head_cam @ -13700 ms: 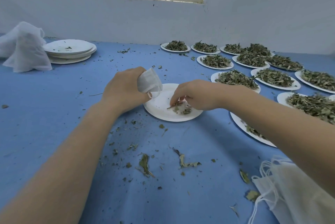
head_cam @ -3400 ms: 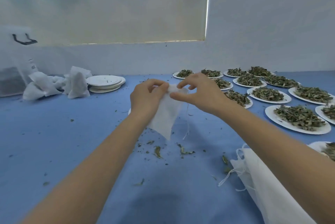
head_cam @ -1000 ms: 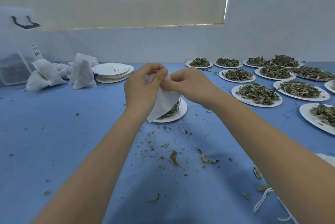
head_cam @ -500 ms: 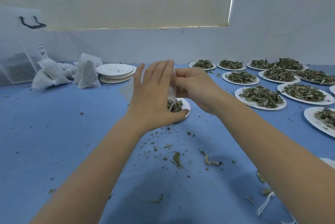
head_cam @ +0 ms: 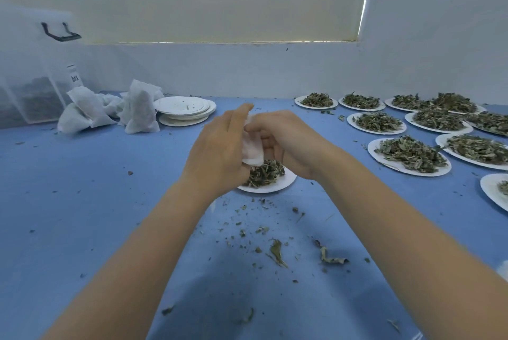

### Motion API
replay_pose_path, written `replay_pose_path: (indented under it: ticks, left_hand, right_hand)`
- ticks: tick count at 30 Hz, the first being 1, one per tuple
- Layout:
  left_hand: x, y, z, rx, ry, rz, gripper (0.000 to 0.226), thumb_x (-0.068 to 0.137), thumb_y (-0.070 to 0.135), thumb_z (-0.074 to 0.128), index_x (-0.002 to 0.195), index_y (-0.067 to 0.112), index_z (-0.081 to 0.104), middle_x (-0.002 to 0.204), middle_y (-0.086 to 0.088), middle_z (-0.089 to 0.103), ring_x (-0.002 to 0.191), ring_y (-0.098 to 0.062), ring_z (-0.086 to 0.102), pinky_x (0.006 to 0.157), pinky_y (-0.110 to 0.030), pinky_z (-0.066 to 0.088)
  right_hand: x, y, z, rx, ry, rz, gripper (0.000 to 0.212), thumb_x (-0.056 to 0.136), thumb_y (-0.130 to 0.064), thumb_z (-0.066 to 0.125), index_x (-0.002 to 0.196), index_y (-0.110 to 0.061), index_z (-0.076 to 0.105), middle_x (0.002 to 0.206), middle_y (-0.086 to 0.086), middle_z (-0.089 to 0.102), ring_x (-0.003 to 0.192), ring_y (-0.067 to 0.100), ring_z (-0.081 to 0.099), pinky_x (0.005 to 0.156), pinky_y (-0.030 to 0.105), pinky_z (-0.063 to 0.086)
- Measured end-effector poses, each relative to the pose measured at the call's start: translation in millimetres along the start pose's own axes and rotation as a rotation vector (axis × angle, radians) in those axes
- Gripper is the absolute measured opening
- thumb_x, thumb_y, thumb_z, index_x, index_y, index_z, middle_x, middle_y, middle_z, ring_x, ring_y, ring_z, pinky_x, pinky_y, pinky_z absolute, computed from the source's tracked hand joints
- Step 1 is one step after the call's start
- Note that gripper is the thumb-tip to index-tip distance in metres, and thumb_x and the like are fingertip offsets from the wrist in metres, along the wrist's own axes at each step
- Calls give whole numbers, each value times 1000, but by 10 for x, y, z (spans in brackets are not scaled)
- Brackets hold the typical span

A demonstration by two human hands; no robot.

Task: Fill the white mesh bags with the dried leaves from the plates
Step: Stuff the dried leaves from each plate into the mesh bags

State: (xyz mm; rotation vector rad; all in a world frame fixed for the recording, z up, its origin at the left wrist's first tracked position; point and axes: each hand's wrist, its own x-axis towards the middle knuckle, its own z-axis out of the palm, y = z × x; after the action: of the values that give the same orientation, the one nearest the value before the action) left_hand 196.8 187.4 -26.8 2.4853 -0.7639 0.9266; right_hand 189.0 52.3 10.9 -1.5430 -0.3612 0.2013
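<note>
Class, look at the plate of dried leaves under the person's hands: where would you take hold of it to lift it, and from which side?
Probably pinch the bare near-right rim of the plate, coming in low from the right. The leaves heap over its middle, and the left hand and right hand, holding the mesh bag, cover its far and left parts; only that thin edge shows.

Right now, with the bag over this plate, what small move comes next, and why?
Probably scoop leaves into the bag: both hands, left and right, hold it just above the heaped plate, and it looks flat and empty.
</note>
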Motion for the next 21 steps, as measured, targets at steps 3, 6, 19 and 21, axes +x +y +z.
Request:
replay_pose_path:
  ticks: [3,6,19,21]
  left_hand:
    - [-11,-118,20,-93,-15,-140,84,67,3,66,142,11,29,132,-7,46,118,-24,43,89,-29,35]
    - [-13,-251,66,-43,-77,-215,82,70,6,63,143,13,27,137,-6,40,123,-24,40,98,-33,35]
    - [63,-884,403,24,-182,-275,51,75,2,56,124,14,48,119,-6,52,110,-27,45,90,-36,37]
    - [67,-940,465,-63,-175,-307,55,73,0,56,125,18,48,122,-2,52,113,-22,46,89,-32,38]
  right_hand:
    - [108,27,28,-23,-71,47,17,90,-14,51,96,-8,65,87,12,63,71,18,62,60,25,52]
    - [233,116,-10,-71,-148,95,27,92,-24,54,110,-7,64,98,12,69,85,21,66,78,31,55]
    - [593,529,-585,-1065,102,44,40,82,-51,62,119,-36,60,112,-8,58,94,10,56,82,26,42]
    - [637,592,-554,-1106,58,25,48,79,-55,63,122,-38,57,111,-9,51,93,8,50,82,26,38]
